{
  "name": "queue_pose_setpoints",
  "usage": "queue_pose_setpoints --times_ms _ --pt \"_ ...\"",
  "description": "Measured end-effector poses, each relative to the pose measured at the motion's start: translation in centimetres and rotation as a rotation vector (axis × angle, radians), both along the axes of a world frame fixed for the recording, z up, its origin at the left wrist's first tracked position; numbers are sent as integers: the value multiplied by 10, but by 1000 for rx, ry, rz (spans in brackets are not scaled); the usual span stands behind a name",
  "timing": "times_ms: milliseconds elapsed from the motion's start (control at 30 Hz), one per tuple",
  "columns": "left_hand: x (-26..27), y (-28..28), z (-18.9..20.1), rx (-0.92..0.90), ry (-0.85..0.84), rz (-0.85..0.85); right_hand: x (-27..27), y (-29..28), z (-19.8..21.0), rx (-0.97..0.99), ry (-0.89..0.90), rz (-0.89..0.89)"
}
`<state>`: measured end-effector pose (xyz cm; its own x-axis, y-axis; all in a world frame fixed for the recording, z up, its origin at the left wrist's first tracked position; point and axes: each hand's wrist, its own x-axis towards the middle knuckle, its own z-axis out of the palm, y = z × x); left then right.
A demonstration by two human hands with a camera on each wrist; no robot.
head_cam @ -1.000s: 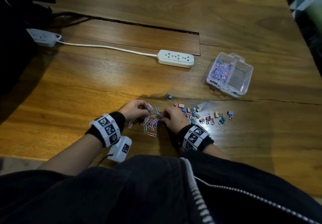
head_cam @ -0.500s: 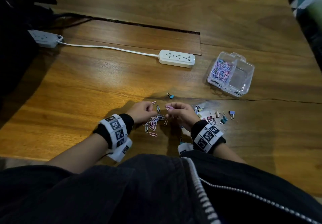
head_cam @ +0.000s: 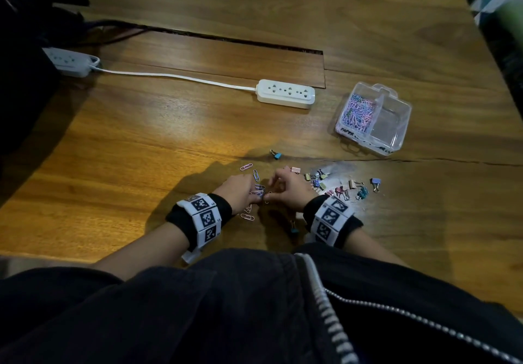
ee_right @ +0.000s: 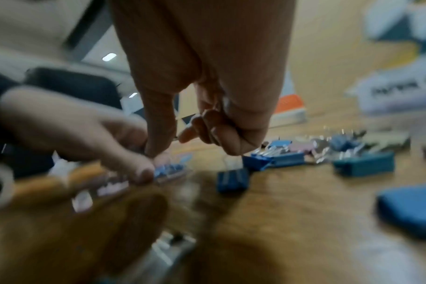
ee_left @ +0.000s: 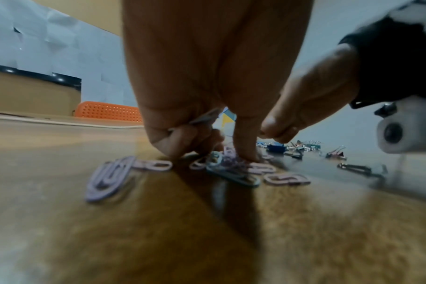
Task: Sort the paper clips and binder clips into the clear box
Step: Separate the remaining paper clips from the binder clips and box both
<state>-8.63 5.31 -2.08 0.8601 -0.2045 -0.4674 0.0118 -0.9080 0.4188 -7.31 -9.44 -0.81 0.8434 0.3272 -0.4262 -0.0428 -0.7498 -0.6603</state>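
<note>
Loose pastel paper clips [head_cam: 256, 178] lie on the wooden table [head_cam: 141, 143] in front of me. My left hand [head_cam: 254, 197] is down on the pile, fingers curled round several paper clips [ee_left: 204, 119], one finger pressing on the heap [ee_left: 231, 169]. My right hand [head_cam: 268, 195] meets it from the right, fingers curled, thumb and finger pinching at a clip in the pile; that view is blurred. Coloured binder clips [head_cam: 339, 189] are scattered right of the right hand. The clear box [head_cam: 396, 148] stands at the far right, its left compartment full of paper clips [head_cam: 358, 111], the right compartment bare.
A white power strip [head_cam: 285, 93] with its cord lies across the table behind the clips, a second strip [head_cam: 68, 60] at the far left. One blue binder clip [head_cam: 276, 154] sits alone beyond the hands, another [head_cam: 294, 229] by my right wrist.
Both hands have drawn together over the paper clip pile. The right hand moved left, away from the binder clips, and the left hand shifted right.
</note>
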Motion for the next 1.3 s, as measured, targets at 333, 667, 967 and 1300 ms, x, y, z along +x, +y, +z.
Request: queue_pose_setpoints --times_ms 333,667,967,1300 --pt "13 20 8 -547 220 350 -2 1 -8 -277 -120 269" --pt "9 28 18 -437 219 115 3 -4 -7 -136 -133 212" --pt "-4 31 8 -390 147 95 5 4 -14 -241 -202 263" --pt "-9 24 7 14 29 -284 4 10 -22 -342 -295 362"
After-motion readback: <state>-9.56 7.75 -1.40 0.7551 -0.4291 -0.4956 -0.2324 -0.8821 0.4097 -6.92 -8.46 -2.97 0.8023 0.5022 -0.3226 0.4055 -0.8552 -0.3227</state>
